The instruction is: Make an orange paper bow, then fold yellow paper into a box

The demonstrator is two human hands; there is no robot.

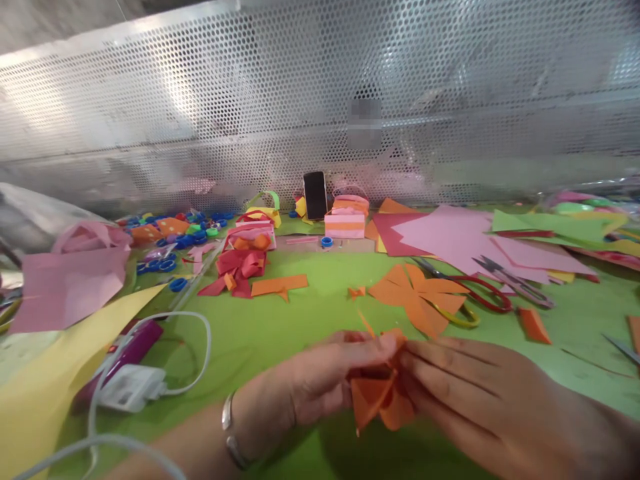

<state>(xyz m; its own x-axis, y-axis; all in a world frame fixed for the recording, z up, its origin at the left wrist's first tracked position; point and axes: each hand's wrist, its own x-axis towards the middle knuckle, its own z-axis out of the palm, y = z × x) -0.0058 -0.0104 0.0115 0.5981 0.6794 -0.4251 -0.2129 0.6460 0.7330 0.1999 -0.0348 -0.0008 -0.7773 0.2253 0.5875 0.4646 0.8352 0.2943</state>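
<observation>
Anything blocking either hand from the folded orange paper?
Nothing visible: the left hand grips the folded orange paper and the right hand's fingers meet it directly. The flat orange flower lies beyond them, not between.

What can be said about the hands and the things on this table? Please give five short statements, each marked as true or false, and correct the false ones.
1. The left hand and the right hand both touch the folded orange paper. True.
2. The silver bracelet is worn on the right wrist. False: it is on the left wrist.
3. An orange petal-shaped cut-out lies on the green surface. True.
4. The phone lies flat. False: it stands upright.
5. The white adapter lies to the right of both hands. False: it lies to their left.
</observation>
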